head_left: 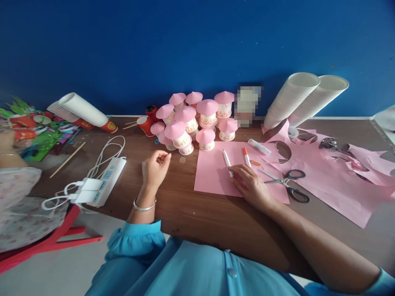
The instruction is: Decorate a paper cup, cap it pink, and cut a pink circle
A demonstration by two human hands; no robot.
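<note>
The white pen (227, 161) lies on the pink sheet (212, 179), right of its middle, with its narrow end pointed toward the sheet's far edge. Its near end is touched by the bent fingers of the right hand (251, 185); whether it is truly gripped cannot be told. For good handling, the barrel is best pinched between thumb and forefinger, the point kept off the paper so that no stray mark is left, and the orange-capped marker (246, 156) just beside it left undisturbed. Care is also advised near the scissors (282, 181), by whose open blades the sheet's right side is overlapped. The right palm is turned down over the sheet's near part, and the forearm is stretched away toward the near right. Left of the sheet, the left hand (156, 168) is held with fingers curled closed, thumb against forefinger, nothing seen in it.
</note>
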